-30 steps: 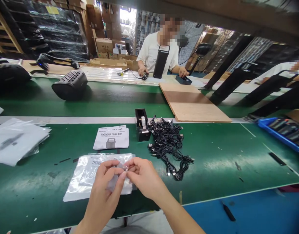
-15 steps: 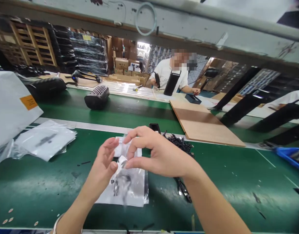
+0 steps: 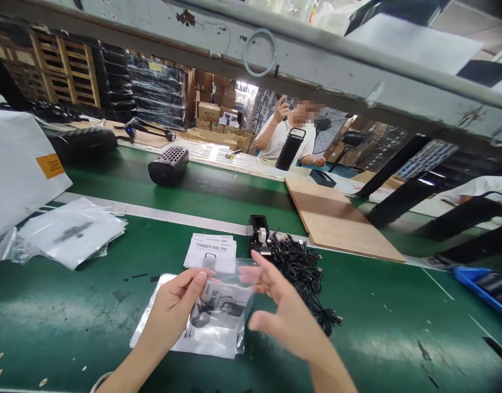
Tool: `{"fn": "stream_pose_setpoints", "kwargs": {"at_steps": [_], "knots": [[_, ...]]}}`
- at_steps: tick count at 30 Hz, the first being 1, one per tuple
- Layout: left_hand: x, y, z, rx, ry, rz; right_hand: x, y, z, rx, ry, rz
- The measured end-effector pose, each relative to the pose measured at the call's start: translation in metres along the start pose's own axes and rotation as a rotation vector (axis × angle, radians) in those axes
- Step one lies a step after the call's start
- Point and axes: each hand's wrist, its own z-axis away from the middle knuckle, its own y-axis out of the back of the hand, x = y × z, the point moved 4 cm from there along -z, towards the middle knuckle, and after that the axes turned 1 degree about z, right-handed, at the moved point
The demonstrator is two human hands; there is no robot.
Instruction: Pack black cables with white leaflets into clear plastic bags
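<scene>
My left hand (image 3: 175, 308) pinches the top edge of a clear plastic bag (image 3: 218, 314) that holds a booklet and a dark cable. The bag hangs just above the green table (image 3: 377, 333), over a flat clear bag lying there. My right hand (image 3: 281, 311) hovers beside the bag with its fingers spread and nothing in it. A small stack of "Thunder Trail Pro" booklets (image 3: 212, 252) lies just beyond my hands. A black tape dispenser (image 3: 259, 236) and a tangled heap of black cables (image 3: 302, 273) sit to the right of the booklets.
A pile of clear bags (image 3: 73, 232) and a white sack (image 3: 17, 164) lie at the left. A black speaker (image 3: 169, 165) rests on the green belt beyond. A brown board (image 3: 336, 218) bridges the belt. A person in a white shirt (image 3: 286, 139) sits opposite; a blue tray (image 3: 486, 286) is at right.
My right hand has let go of the bag and drawn back to the right, opening. The bag, raised half a second ago, has come down lower. The camera view has tilted up since a second ago.
</scene>
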Motion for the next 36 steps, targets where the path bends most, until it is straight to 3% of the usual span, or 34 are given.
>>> {"fn": "stream_pose_setpoints", "kwargs": {"at_steps": [4,8,13,16,21,25,27,31,33,36], "knots": [[0.004,0.001,-0.002,0.037,-0.061,-0.133,0.027,-0.011,-0.007,0.127,-0.104,0.005],[0.009,0.003,-0.004,-0.013,-0.092,-0.279,0.021,-0.009,-0.015,0.087,-0.050,-0.006],[0.007,0.010,-0.007,-0.050,-0.084,-0.300,0.016,-0.002,-0.015,0.084,0.019,0.007],[0.010,0.010,-0.006,-0.102,-0.068,-0.245,0.014,-0.002,-0.015,0.059,0.103,0.085],[0.010,0.003,-0.005,-0.059,0.067,0.212,0.017,-0.002,-0.015,0.103,0.164,0.114],[-0.003,-0.010,-0.004,-0.082,0.152,0.006,0.021,-0.005,-0.014,0.062,0.161,0.119],[-0.007,-0.014,-0.003,-0.073,0.128,-0.097,0.023,0.004,-0.017,0.167,0.149,0.140],[-0.008,-0.013,-0.002,0.017,0.039,-0.152,0.032,0.045,-0.034,0.564,-0.028,0.332],[-0.008,-0.013,-0.002,0.028,0.032,-0.125,0.037,0.058,-0.046,0.577,-0.118,0.353],[-0.011,-0.015,-0.002,0.025,0.037,-0.088,0.045,0.063,-0.060,0.493,-0.175,0.247]]}}
